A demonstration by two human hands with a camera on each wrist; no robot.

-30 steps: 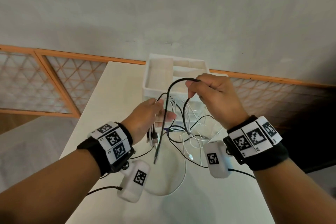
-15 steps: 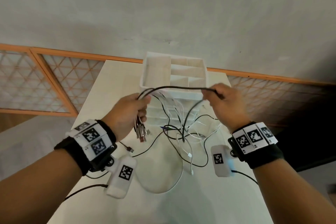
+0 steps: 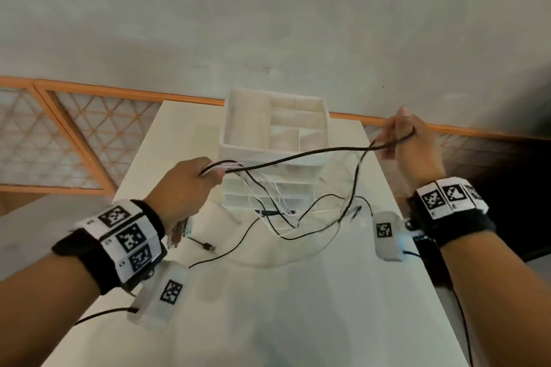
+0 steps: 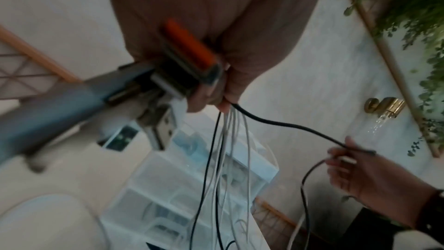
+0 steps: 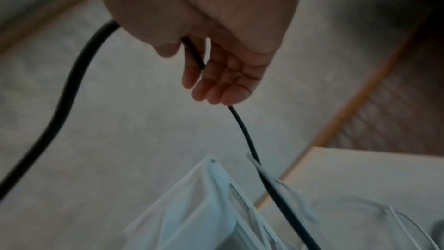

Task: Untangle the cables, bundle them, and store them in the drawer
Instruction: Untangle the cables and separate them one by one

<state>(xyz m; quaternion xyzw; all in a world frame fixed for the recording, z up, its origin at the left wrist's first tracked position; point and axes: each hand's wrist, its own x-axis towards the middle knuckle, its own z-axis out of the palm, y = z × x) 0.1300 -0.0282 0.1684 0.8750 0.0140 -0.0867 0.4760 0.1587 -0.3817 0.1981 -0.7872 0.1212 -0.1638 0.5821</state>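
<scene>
While my left hand [image 3: 182, 188] grips the plug ends and my right hand [image 3: 410, 143] pinches the black cable [image 3: 298, 158], pulling probably tightens a knot below.

The black cable [image 3: 298, 158] has a smooth, matt rubbery sheath, and the white cables [image 3: 268, 188] look thin and slick. The USB plugs [image 4: 159, 127] show bare shiny metal, one with an orange plastic shell. The drawer unit [image 3: 274, 128] is milky translucent plastic on a smooth, faintly glossy pale surface [image 3: 298, 307].
</scene>
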